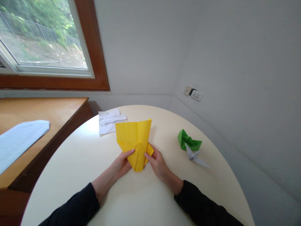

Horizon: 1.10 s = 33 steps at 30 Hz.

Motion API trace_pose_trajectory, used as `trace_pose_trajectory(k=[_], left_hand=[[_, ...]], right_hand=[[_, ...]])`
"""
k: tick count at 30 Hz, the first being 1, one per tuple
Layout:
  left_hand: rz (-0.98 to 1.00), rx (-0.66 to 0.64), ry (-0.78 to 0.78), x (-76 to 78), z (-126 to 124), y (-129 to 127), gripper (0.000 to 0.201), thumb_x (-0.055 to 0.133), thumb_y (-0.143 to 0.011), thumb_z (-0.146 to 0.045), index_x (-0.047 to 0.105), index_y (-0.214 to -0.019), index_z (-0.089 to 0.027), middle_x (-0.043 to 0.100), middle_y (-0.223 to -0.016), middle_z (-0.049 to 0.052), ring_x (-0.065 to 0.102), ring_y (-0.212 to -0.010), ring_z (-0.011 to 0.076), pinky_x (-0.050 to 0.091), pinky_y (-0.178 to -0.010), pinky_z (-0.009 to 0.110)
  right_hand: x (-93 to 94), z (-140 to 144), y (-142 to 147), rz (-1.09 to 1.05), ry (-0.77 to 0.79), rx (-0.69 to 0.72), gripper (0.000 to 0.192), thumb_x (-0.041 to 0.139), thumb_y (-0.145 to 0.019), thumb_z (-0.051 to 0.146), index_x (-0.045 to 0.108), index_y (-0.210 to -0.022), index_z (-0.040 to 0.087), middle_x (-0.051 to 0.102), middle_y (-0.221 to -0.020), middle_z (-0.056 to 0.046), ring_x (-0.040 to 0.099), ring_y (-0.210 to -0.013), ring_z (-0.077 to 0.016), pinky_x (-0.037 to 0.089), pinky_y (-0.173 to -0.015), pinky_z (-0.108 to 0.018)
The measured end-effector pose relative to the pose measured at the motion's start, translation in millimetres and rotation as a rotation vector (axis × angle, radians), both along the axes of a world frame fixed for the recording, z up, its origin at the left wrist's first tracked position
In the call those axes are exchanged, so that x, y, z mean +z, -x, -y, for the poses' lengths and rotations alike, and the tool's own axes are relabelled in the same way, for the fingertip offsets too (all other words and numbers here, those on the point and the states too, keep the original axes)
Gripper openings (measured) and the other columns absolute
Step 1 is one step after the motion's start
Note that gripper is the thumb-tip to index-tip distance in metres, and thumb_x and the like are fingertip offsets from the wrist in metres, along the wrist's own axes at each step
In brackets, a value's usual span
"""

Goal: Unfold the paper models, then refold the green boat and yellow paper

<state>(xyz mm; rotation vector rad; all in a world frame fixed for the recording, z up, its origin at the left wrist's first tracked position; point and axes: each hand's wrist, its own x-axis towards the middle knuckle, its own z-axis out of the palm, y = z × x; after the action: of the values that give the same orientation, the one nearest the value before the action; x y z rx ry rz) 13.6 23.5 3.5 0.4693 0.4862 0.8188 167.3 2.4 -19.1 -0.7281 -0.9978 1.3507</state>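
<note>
A pale blue sheet (20, 139) lies on the wooden desk (47, 110) at far left. White folded paper (110, 121) rests on the round table (145, 201), touching the yellow folded paper (134, 135) at mid-table. Its long axis runs away from the person, narrow tip pointing toward them. The left hand (122, 163) and right hand (158, 163) pinch its lower folds, fingers partly closed. Farther right, a green paper model (188, 141) and grey paper crane (195, 157).
</note>
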Motion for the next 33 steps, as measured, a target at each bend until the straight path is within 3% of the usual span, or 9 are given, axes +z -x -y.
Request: trace_pose_trajectory(k=[6,11,16,22,29,33], left_hand=[[0.044,-0.013,-0.014,-3.1,-1,0,0.034,0.058,-0.083,-0.022,0.057,-0.114,-0.01,0.063,-0.117,0.014,0.06,-0.106,0.0281,0.044,-0.096,0.044],[0.12,0.145,-0.015,-1.7,-4,-4,0.031,0.057,-0.084,-0.024,0.057,-0.113,-0.012,0.065,-0.114,0.01,0.056,-0.113,0.0232,0.037,-0.104,0.036],[0.077,0.293,0.009,7.1,-3,-6,0.032,0.057,-0.083,-0.021,0.054,-0.115,-0.015,0.065,-0.114,0.008,0.059,-0.108,0.0209,0.042,-0.101,0.035],[0.027,0.293,0.038,11.1,-1,-7,0.031,0.053,-0.082,-0.011,0.055,-0.113,-0.011,0.066,-0.109,0.011,0.061,-0.103,0.0219,0.046,-0.096,0.034],[0.045,0.248,0.015,8.4,-3,-7,0.049,0.049,-0.074,-0.001,0.052,-0.121,-0.013,0.067,-0.109,0.009,0.062,-0.103,0.0222,0.047,-0.095,0.036],[0.019,0.216,-0.009,5.2,-3,-4,0.051,0.048,-0.065,0.004,0.059,-0.112,-0.014,0.068,-0.107,0.008,0.062,-0.101,0.0227,0.048,-0.092,0.035]], right_hand=[[-1.1,1,-1,0.015,0.014,-0.08,0.05,0.073,-0.069,0.027,0.054,-0.115,0.025,0.063,-0.115,-0.004,0.059,-0.105,-0.023,0.047,-0.094,-0.041],[-0.8,0,0,0.032,-0.007,-0.109,0.056,0.072,-0.069,0.027,0.049,-0.12,0.023,0.059,-0.122,-0.007,0.057,-0.11,-0.0234,0.047,-0.095,-0.042],[3.8,1,1,0.062,-0.002,-0.199,0.054,0.074,-0.067,0.026,0.051,-0.115,0.023,0.061,-0.12,-0.006,0.058,-0.109,-0.0237,0.048,-0.094,-0.042],[3.9,0,1,0.097,0.016,-0.25,0.052,0.075,-0.064,0.029,0.054,-0.111,0.021,0.063,-0.116,-0.008,0.06,-0.105,-0.0254,0.049,-0.092,-0.042],[-1.7,-3,0,0.047,0.01,-0.299,0.05,0.074,-0.068,0.032,0.054,-0.112,0.021,0.063,-0.117,-0.008,0.059,-0.107,-0.0239,0.048,-0.093,-0.041],[0.1,-3,-1,-0.022,0.066,-0.307,0.052,0.076,-0.065,0.033,0.053,-0.111,0.022,0.061,-0.119,-0.008,0.059,-0.107,-0.0238,0.049,-0.091,-0.041]])
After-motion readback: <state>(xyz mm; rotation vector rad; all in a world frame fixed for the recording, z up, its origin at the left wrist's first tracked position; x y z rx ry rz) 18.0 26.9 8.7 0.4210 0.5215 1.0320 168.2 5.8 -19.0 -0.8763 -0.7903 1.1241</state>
